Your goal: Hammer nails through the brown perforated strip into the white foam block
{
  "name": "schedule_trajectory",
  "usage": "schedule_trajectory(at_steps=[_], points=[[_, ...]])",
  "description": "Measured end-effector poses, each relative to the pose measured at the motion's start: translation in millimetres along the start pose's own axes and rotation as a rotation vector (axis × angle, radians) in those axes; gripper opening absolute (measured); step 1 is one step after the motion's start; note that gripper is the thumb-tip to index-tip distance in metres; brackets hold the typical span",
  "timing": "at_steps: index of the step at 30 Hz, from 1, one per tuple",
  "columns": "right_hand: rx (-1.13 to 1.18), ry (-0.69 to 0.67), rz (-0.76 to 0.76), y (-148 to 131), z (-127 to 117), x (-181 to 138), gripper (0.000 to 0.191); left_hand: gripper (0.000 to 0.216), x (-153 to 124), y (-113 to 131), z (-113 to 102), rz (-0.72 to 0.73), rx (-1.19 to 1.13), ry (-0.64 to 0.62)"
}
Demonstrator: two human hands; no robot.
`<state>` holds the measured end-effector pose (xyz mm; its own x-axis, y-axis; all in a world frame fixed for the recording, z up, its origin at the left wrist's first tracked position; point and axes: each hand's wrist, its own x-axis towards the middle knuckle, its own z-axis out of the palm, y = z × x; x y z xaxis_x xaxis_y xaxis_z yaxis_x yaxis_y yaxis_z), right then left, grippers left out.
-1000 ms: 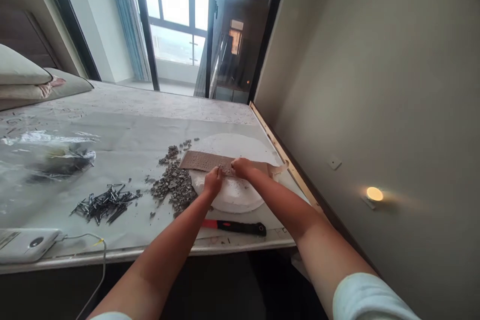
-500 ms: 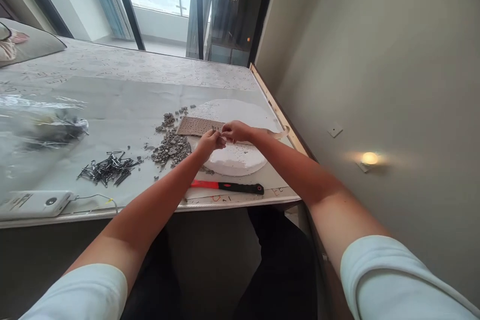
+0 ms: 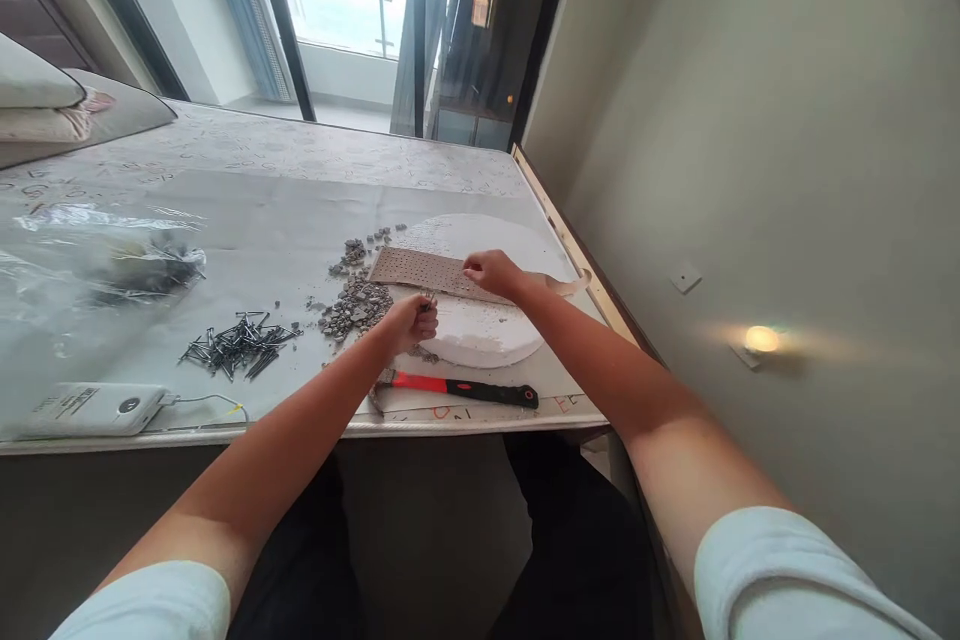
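My left hand (image 3: 416, 318) is closed around several dark nails (image 3: 427, 302), whose ends stick out above the fist; it hovers by the near left edge of a round white foam board (image 3: 480, 335). A brown strip (image 3: 420, 268) dotted with holes lies across that board. Over the strip, the fingers of my right hand (image 3: 491, 272) are pinched together; whatever they hold is too small to make out. A hammer (image 3: 480, 390) with a red and black handle lies in front of the board. Left of it is a pile of loose nails (image 3: 238, 345).
Grey stone chips (image 3: 356, 305) are heaped against the board's left side. A white power bank (image 3: 94, 410) with a cable lies at the front left, below a clear plastic bag (image 3: 112, 255). A wooden rail (image 3: 559, 230) and the wall bound the right side.
My hands have come apart: the left drew back toward me with the nails, while the right moved slightly right over the perforated strip. The camera view has shifted a little.
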<state>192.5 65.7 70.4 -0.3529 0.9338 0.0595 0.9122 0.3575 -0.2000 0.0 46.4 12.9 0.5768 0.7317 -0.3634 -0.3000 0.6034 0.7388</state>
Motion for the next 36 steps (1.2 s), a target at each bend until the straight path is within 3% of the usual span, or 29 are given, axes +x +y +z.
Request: schedule_trajectory(at_steps=[6, 14, 20, 26, 31, 36], points=[[-0.201, -0.076, 0.030, 9.7, 28.5, 7.6, 0.020, 0.012, 0.2, -16.8, -8.2, -0.012, -0.092, 0.036], [-0.436, -0.155, -0.037, 0.9, 50.7, 25.4, 0.021, 0.016, 21.5, -4.8, 11.4, 0.080, -0.028, 0.131], [-0.529, -0.186, -0.138, -5.8, 53.2, 34.4, 0.016, 0.016, 45.7, -6.3, 18.5, 0.137, -0.112, 0.232], [-0.559, -0.190, -0.201, -4.3, 52.8, 36.6, 0.019, 0.017, 50.4, -3.8, 15.3, 0.114, -0.231, 0.292], [-0.528, -0.177, -0.181, -1.4, 45.0, 31.2, 0.020, 0.015, 50.2, -2.5, 16.6, 0.083, -0.218, 0.312], [-0.483, -0.155, -0.094, 2.4, 38.5, 29.0, 0.024, 0.016, 54.1, -5.7, 10.6, 0.059, -0.282, 0.255]])
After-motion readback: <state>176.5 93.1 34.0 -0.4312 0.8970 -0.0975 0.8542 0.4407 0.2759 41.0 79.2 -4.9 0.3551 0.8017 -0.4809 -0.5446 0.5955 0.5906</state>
